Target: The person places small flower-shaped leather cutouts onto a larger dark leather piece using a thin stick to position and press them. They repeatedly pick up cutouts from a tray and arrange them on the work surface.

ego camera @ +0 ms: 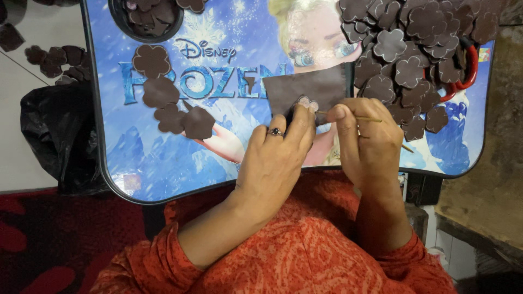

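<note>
A small lap table [163,163] with a blue cartoon print and a dark rim carried the things. On its left part lay four dark brown flower-shaped cutouts [169,98], close together. A dark round bowl [117,16] stood at the far left edge with more cutouts inside. On the right part lay a big heap of the same cutouts [414,54]. A dark brown rectangular sheet [316,87] lay near the middle.
</note>
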`<state>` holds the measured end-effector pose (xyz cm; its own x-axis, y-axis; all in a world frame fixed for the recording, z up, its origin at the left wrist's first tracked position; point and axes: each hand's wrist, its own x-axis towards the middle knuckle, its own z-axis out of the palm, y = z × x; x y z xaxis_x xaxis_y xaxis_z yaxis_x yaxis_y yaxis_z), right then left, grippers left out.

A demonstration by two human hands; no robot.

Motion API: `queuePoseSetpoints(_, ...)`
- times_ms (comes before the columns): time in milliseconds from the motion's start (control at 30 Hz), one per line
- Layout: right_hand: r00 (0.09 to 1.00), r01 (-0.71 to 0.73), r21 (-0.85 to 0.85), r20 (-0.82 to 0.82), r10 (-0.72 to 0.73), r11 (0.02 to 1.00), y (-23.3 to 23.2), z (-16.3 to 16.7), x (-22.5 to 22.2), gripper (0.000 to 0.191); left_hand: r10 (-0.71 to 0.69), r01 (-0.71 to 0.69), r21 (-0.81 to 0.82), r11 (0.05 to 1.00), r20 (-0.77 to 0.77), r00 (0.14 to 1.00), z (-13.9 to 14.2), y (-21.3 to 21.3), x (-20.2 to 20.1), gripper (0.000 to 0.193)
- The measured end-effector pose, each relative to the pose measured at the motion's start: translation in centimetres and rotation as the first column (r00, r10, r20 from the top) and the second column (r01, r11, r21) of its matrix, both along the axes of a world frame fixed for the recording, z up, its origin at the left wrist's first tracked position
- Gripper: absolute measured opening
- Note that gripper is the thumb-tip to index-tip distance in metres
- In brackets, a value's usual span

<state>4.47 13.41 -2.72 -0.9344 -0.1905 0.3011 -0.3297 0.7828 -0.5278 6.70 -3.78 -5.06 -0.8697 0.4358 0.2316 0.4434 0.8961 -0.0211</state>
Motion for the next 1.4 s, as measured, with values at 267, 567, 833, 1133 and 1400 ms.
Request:
queuePoseSetpoints(267, 0.999, 0.004, -0.024, -0.051, -0.006, 1.0, 0.3, -0.6, -0.3, 0.02, 0.009, -0.009, -0.005, 1.0, -0.002, 1.0, 0.0, 0.1, 0.0, 0.061)
queuePoseSetpoints(567, 1.0, 0.027, -0.016, -0.015, -0.027, 1.0, 0.1, -0.2, 0.3, 0.014, -0.007, 0.007, 0.015, 1.0, 0.019, 1.0, 0.0, 0.0, 0.0, 0.058)
queuePoseSetpoints(833, 1.0, -0.023, -0.032, -0.014, 0.023, 0.999, 0.0, -0.2, 0.3, 0.012, -0.005, 0.005, -0.001, 1.0, 0.007, 1.0, 0.2, 0.0, 0.0, 0.057)
queuePoseSetpoints(1133, 0.999, -0.026, 0.002, 0.024, 0.026, 1.0, 0.2, 0.2, 1.1, 0.013, -0.061, 0.053, 0.171, 0.984, 0.041, 0.997, 0.4, -1.0, -0.7, 0.053)
queuePoseSetpoints(1400, 0.999, -0.035, -0.03, 0.04, 0.036, 0.999, -0.2, 0.1, 1.3, 0.013, -0.096, 0.085, 0.306, 0.948, 0.021, 0.995, 0.7, -1.6, -1.7, 0.045)
